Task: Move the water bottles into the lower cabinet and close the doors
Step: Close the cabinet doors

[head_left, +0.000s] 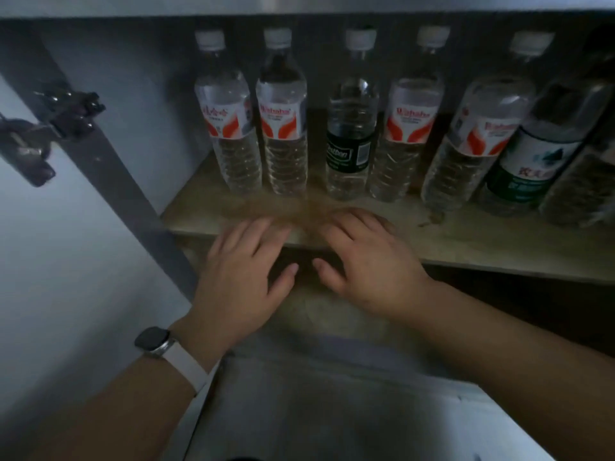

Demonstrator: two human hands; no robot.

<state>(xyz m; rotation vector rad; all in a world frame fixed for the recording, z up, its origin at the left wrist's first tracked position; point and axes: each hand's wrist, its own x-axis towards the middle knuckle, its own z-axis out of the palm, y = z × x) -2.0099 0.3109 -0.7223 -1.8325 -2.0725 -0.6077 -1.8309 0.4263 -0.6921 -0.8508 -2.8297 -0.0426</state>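
While both hands hover empty, these are the points to mind.

Landmark: the shelf (pixel 466 242) inside the cabinet, its front edge running across the view.
Water bottles (pixel 352 128): a row standing upright on the shelf toward its back, caps on; the far-right ones sit in shadow and I cannot count them surely.
Left hand (pixel 246 271): fingers spread, holding nothing, over the shelf's front edge, a watch (pixel 154 341) on its wrist.
Right hand (pixel 362 261): likewise spread and empty, just beside the left, fingertips over the shelf's front.
Door hinge (pixel 50 128): left of the shelf, on the open door.
Step, as I judge it: reaching for bottles or withdrawing; blur leaves that unclear.
Doing it well: grip each bottle around its labelled middle, lift straight, keep neighbours from toppling.
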